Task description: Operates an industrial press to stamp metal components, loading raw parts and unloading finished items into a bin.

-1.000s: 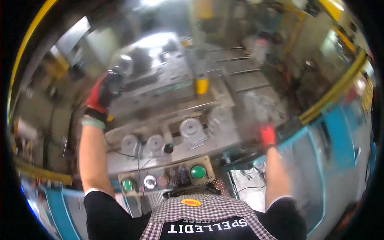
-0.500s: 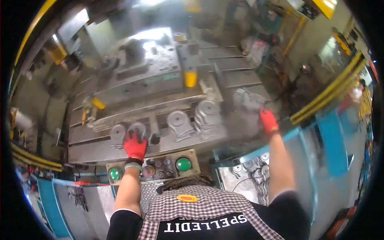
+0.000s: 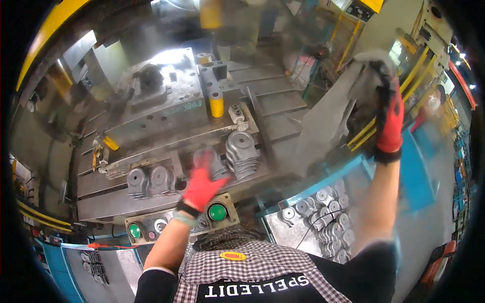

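Observation:
My left hand (image 3: 203, 188), in a red glove, reaches over the press bed with thumb and fingers apart, smeared by motion. Its fingertips overlap a stack of grey stamped metal parts (image 3: 218, 165); contact cannot be made out. A taller stack (image 3: 241, 147) of the same parts stands just to its right, and two low stacks (image 3: 161, 178) lie to its left. My right hand (image 3: 390, 118), in a red and black glove, is raised at the right, closed on a grey cloth (image 3: 328, 113) that hangs down and left over the bed's right side.
A control panel (image 3: 177, 218) with green buttons lines the bed's front edge. Behind the stacks is a steel die block (image 3: 166, 108) with a yellow post (image 3: 216, 105). At front right, a blue-edged metal tray (image 3: 290, 233) carries many stamped parts. Yellow rails (image 3: 414, 83) run along the right.
My right hand has risen from the right side of the bed, lifting the grey cloth. My left hand has moved right, from a low stack to one beside the tallest stack. The view has shifted.

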`<state>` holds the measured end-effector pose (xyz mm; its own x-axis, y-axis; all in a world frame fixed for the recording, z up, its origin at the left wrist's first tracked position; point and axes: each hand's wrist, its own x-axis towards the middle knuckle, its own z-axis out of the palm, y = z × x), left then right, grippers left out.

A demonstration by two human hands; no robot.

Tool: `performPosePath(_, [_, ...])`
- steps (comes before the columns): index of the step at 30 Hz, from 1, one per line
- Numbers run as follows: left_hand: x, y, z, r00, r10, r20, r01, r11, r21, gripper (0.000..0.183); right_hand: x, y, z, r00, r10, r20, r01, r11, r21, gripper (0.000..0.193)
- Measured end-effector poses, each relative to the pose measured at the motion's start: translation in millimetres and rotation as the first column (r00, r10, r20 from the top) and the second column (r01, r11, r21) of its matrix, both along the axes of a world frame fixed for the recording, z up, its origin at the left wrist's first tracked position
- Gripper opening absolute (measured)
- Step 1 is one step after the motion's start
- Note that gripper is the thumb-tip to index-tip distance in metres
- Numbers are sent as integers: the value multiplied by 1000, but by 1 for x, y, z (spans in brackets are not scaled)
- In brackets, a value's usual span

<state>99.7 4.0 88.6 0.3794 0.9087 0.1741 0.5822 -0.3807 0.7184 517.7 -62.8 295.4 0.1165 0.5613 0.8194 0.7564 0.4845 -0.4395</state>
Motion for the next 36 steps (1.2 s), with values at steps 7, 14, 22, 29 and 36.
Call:
performPosePath(7, [134,-46,37,588,-297,752,689,672,-274,91,-110,4,31,988,131,80,-134,991,30,36])
performPosePath(14, [34,-54,-2,525,-604,599,735,677,39,50,-249,87,19,-39,779,-626,-864,288,412,57])
performPosePath(22, [-151,-1,91,603,162,781,55,968,-243,41,-410,230,-34,-850,126,-512,-527,-209,824,43])
performPosePath(29, [-240,72,127,376,-27,926,170,985,-40,38,-504,389,-26,-455,339,-824,-803,244,543,43])
performPosePath(36, [-280,150,121,798,49,601,-55,998,-8,38,-499,484,-2,123,600,-791,-933,341,113,49])
